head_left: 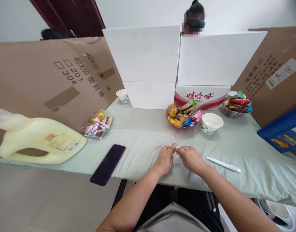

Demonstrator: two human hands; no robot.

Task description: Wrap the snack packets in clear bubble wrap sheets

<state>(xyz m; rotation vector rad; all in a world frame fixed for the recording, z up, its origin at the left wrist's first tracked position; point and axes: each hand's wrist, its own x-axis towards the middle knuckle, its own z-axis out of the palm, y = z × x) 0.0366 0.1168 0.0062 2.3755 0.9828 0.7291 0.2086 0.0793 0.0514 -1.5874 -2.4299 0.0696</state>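
Close to the table's front edge, my left hand [164, 158] and my right hand [191, 158] meet with fingers closed on a small clear plastic bag [177, 160]. Its lower part hangs between my palms, and what it holds, if anything, cannot be made out. Just beyond my hands stands a pinkish bowl [186, 128] heaped with wrapped snacks [180, 117]. A white paper cup [211, 123] with a blue pattern is beside that bowl. To the right of my right hand lies a white utility knife [223, 164].
Left are a phone [107, 165] overhanging the edge, bagged snacks [97, 125] and a yellow jug [41, 140]. White box flaps [148, 54] and brown cardboard [29, 71] wall the table. Another snack bowl [231, 112] and a blue package [283, 132] sit right. A person is behind.
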